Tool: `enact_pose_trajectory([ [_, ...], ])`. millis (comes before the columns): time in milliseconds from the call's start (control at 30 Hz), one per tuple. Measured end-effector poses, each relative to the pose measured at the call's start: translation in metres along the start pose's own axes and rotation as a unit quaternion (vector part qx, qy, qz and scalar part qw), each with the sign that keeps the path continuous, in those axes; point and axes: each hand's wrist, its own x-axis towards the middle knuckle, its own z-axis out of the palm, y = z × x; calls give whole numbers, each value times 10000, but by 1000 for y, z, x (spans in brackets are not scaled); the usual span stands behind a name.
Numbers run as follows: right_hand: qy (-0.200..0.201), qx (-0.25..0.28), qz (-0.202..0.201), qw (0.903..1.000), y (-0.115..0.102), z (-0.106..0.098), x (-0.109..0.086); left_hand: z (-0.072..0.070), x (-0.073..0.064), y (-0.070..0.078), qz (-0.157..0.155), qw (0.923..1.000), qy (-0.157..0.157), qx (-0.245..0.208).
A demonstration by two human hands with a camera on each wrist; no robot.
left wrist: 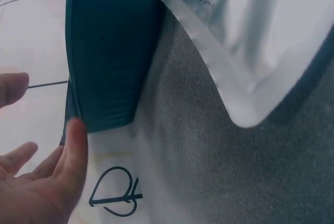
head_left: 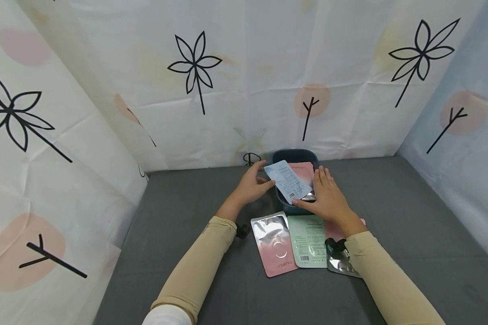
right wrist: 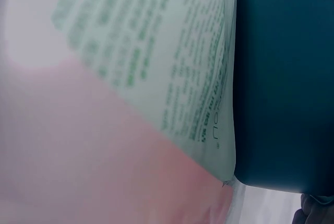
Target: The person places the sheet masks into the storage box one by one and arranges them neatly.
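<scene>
A dark blue bin (head_left: 296, 156) stands near the back wall. A light blue sachet (head_left: 288, 181) lies slantwise across its opening, over a pink and silver sachet (head_left: 304, 171). My left hand (head_left: 250, 185) is at the bin's left side, its thumb by the blue sachet's left edge. In the left wrist view the left hand's fingers (left wrist: 77, 145) are spread and one touches the bin's rim (left wrist: 73, 78). My right hand (head_left: 329, 196) rests along the right rim with straight fingers, its thumb at the blue sachet's lower corner. The right wrist view does not clearly show that hand.
In front of the bin lie a pink and silver sachet (head_left: 274, 246), a green printed sachet (head_left: 309, 243) and another silver and pink sachet (head_left: 343, 264), partly under the right wrist. The grey table (head_left: 187, 203) meets a patterned cloth wall (head_left: 244, 113) behind the bin.
</scene>
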Motion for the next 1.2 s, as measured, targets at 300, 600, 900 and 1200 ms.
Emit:
enact_pose_trajectory([
  [300,38,-37,-33,10000,-2,-3,-2,8,2,0,-76,9994,-248,208],
  [600,43,-50,-41,10000,-3,-2,-1,16,4,-3,-363,9979,-307,436],
  [900,73,23,-26,10000,-2,-2,-1,19,3,-5,-394,9949,-508,773],
  [1200,83,33,-32,10000,1,0,1,13,-3,-9,-394,9965,-659,344],
])
